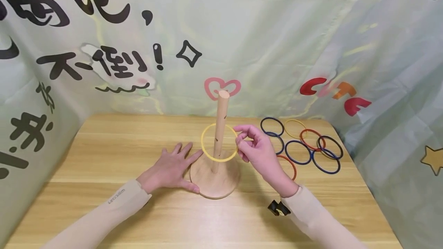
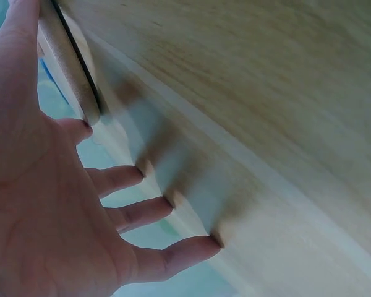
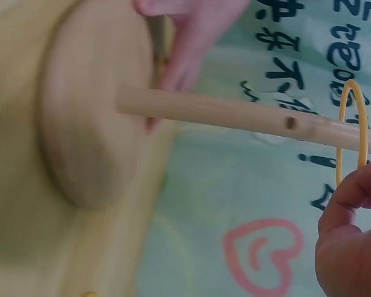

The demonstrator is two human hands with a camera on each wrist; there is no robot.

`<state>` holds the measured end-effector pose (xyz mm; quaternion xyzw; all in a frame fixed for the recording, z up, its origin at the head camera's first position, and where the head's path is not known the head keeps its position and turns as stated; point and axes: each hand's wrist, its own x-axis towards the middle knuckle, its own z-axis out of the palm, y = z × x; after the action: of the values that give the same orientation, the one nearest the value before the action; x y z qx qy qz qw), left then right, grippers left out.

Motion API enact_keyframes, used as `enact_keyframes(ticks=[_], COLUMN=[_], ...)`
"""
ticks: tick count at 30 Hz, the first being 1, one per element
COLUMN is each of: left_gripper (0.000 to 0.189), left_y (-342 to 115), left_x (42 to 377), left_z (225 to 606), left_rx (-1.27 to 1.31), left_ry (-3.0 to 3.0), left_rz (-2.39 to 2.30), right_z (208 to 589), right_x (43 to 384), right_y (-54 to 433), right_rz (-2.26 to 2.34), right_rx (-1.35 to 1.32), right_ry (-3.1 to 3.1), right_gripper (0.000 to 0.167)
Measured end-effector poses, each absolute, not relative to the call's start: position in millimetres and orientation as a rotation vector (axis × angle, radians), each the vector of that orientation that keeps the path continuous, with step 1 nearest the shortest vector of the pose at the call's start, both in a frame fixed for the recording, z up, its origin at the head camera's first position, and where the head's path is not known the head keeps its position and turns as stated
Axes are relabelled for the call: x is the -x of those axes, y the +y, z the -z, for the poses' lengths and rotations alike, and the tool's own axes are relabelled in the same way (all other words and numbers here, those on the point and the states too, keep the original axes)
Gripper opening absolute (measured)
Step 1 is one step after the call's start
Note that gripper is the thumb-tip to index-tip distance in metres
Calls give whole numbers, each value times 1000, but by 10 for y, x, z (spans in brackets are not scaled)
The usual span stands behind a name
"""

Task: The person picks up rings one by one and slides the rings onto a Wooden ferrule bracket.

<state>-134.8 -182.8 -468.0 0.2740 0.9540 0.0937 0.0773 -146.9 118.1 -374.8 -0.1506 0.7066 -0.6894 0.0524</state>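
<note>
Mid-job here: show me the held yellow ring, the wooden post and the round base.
Held yellow ring [image 1: 223, 160]: head view, near edge of its rim.
Wooden post [image 3: 222, 114]: right wrist view, middle of its shaft.
Round base [image 1: 215, 184]: head view, bare top surface.

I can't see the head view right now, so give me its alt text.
A person's right hand pinches a yellow ring encircling an upright wooden post, while the left hand rests spread at the post's round base. Loose blue, red and yellow rings lie on the table to the right.
</note>
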Motion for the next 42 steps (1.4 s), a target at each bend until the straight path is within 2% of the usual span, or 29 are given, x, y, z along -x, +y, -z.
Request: enact_keyframes(ticks=[22,34,42], left_gripper=[129,128,128], left_y=[-1819,-1813,-1812], left_x=[1337,1331,1342], left_z=[4666,4651,4657], left_rx=[-812,-801,-806], left_ry=[2866,2862,2865], left_rz=[-277,-284,-265], right_z=[4529,4648,4619], right_x=[1452,1518,1562], right_y=[1147,1142,1130], right_rz=[1656,1539,1385], right_rx=[468,397,468], right_ry=[2270,2311,2420], right_gripper=[29,23,21])
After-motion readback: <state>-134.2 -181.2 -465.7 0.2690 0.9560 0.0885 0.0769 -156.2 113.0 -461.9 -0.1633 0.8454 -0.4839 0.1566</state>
